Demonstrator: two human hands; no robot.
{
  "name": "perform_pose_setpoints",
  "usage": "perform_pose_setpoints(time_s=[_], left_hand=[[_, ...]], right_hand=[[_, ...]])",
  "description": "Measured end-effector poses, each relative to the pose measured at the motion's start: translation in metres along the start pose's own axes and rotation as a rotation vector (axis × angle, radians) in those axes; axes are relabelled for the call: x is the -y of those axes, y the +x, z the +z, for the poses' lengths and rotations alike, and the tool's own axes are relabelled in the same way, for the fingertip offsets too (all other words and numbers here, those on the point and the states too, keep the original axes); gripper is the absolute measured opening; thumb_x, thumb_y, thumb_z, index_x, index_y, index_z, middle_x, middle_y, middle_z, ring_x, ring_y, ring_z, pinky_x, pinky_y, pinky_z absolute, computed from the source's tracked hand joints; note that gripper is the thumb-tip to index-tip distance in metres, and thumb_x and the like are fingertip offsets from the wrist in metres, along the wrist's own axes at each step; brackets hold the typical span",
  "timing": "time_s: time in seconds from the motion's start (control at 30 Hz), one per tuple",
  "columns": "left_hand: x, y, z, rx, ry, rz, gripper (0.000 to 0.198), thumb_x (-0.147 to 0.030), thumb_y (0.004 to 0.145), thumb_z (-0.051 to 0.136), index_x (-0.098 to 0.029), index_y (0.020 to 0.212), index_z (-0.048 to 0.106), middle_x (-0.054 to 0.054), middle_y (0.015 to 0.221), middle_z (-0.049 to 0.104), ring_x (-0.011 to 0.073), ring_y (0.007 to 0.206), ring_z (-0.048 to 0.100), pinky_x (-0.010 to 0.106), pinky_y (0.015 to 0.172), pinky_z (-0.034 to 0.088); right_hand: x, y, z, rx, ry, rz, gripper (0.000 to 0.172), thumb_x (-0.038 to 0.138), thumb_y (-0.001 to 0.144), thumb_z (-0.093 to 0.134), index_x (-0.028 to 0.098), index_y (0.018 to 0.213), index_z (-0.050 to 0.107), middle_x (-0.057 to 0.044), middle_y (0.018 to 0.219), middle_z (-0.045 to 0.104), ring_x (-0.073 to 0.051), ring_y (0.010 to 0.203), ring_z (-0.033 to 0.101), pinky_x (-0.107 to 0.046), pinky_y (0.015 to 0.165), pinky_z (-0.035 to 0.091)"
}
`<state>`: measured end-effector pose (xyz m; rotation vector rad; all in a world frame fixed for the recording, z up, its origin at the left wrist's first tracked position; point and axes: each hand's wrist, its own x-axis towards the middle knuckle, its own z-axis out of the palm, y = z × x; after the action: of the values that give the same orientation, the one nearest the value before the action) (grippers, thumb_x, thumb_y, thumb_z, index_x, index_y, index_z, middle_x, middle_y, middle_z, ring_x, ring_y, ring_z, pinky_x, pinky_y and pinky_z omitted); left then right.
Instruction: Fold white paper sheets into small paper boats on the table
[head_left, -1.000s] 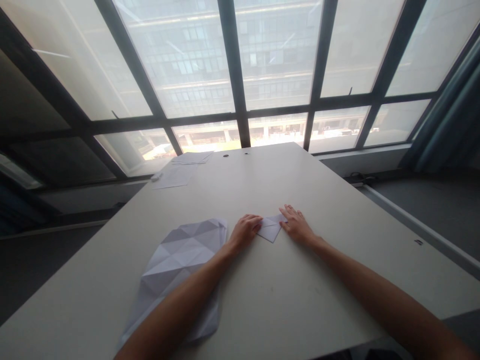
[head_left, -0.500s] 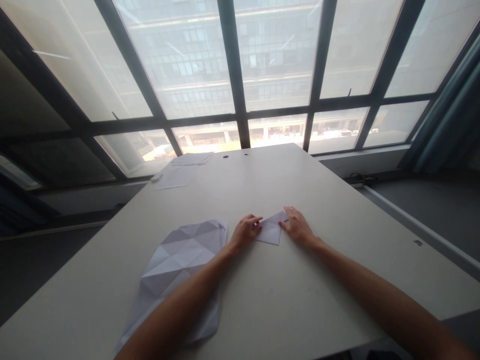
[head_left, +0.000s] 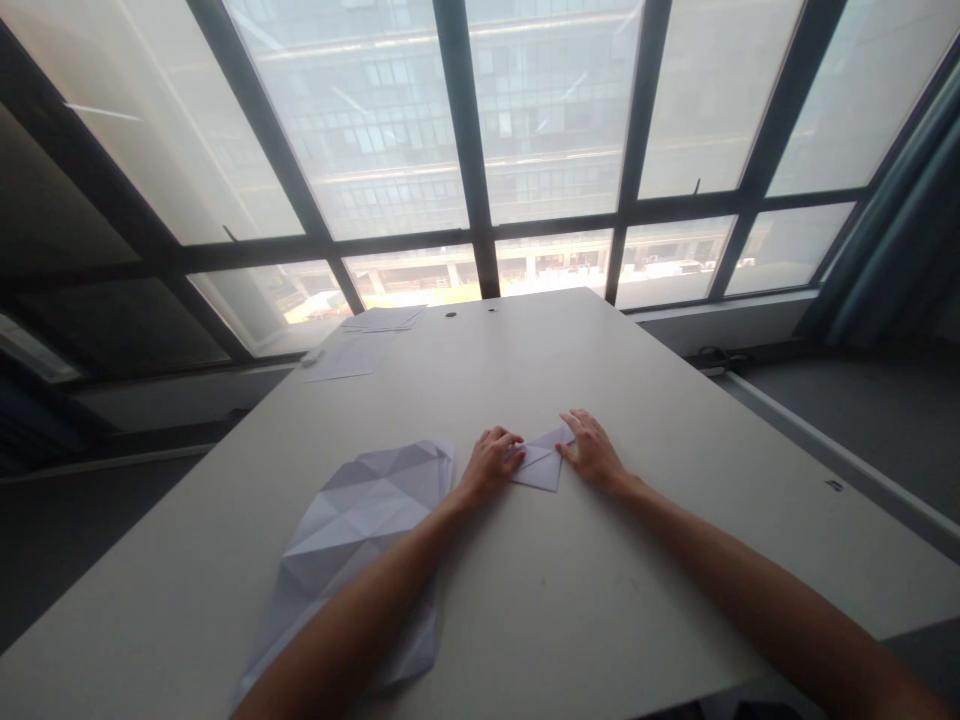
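A small piece of folded white paper point(head_left: 537, 472) lies on the white table point(head_left: 570, 600), with a flap along its upper side. My left hand point(head_left: 492, 462) grips its left end, fingers bent and thumb tip on the paper. At the upper right corner, my right hand point(head_left: 591, 450) holds the paper between thumb and fingers. Part of the paper is hidden under both hands. Beneath my left forearm lies a large creased white paper sheet point(head_left: 367, 500), partly covered by the arm.
Several flat paper sheets point(head_left: 352, 355) lie at the table's far left corner. Dark-framed windows point(head_left: 480, 240) stand beyond the far edge. A small dark mark point(head_left: 834, 486) shows near the right edge, and a blue curtain point(head_left: 892, 220) hangs at the right.
The flap along the paper's upper side has shifted, and a clear slanting fold edge now shows. My right fingers have lifted slightly and moved a little left. The left hand stays nearly in place.
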<state>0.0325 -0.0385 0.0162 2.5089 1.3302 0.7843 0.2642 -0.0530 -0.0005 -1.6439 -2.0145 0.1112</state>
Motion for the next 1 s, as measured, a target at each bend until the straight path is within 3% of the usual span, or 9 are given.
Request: perform_pose_setpoints(time_s=[0.17, 0.37, 0.57, 0.83, 0.93, 1.0], left_hand=[[-0.005, -0.003, -0.001, 0.073, 0.107, 0.021, 0.031, -0.043, 0.088, 0.061, -0.028, 0.115, 0.064, 0.005, 0.12, 0.059, 0.0251, 0.113, 0.049, 0.04, 0.099, 0.038], [-0.004, -0.002, -0.002, 0.073, 0.041, 0.035, 0.026, -0.032, 0.084, 0.066, -0.026, 0.109, 0.063, 0.004, 0.117, 0.062, 0.0233, 0.112, 0.051, 0.037, 0.097, 0.039], [0.001, 0.003, 0.0, 0.039, -0.057, -0.011, 0.014, -0.032, 0.085, 0.064, -0.024, 0.096, 0.064, 0.003, 0.106, 0.069, 0.0224, 0.104, 0.058, 0.036, 0.093, 0.043], [0.0, 0.005, -0.004, 0.017, -0.162, -0.03, 0.012, -0.032, 0.087, 0.059, -0.022, 0.086, 0.065, 0.003, 0.095, 0.071, 0.02, 0.091, 0.064, 0.032, 0.086, 0.047], [-0.001, 0.005, -0.005, -0.006, -0.194, -0.037, 0.012, -0.031, 0.088, 0.058, -0.021, 0.088, 0.064, 0.002, 0.09, 0.07, 0.0185, 0.084, 0.063, 0.03, 0.082, 0.047], [-0.002, 0.004, -0.006, -0.06, -0.228, -0.029, 0.011, -0.029, 0.089, 0.056, -0.02, 0.088, 0.062, 0.002, 0.089, 0.068, 0.0178, 0.083, 0.062, 0.029, 0.08, 0.047]], right_hand=[[0.005, -0.002, -0.003, 0.097, -0.003, -0.132, 0.045, 0.037, 0.09, 0.054, 0.018, 0.131, 0.055, -0.013, 0.145, 0.044, -0.026, 0.14, 0.029, -0.045, 0.115, 0.02], [0.006, -0.002, -0.004, 0.136, 0.017, -0.152, 0.048, 0.039, 0.09, 0.054, 0.02, 0.134, 0.053, -0.012, 0.144, 0.047, -0.028, 0.137, 0.034, -0.049, 0.114, 0.021], [0.006, 0.0, -0.002, 0.052, 0.045, -0.179, 0.045, 0.031, 0.087, 0.058, 0.018, 0.13, 0.056, -0.013, 0.139, 0.051, -0.026, 0.133, 0.04, -0.044, 0.114, 0.024], [0.02, -0.004, -0.02, -0.109, 0.005, -0.261, 0.039, 0.024, 0.087, 0.058, 0.021, 0.126, 0.058, -0.012, 0.139, 0.047, -0.028, 0.136, 0.031, -0.048, 0.114, 0.019], [0.028, -0.006, -0.026, -0.208, -0.002, -0.253, 0.04, 0.022, 0.086, 0.058, 0.022, 0.127, 0.057, -0.013, 0.134, 0.05, -0.03, 0.129, 0.038, -0.048, 0.109, 0.027], [0.033, -0.007, -0.026, -0.253, 0.039, -0.246, 0.03, 0.023, 0.088, 0.056, 0.02, 0.117, 0.062, -0.014, 0.118, 0.058, -0.029, 0.114, 0.049, -0.044, 0.099, 0.037]])
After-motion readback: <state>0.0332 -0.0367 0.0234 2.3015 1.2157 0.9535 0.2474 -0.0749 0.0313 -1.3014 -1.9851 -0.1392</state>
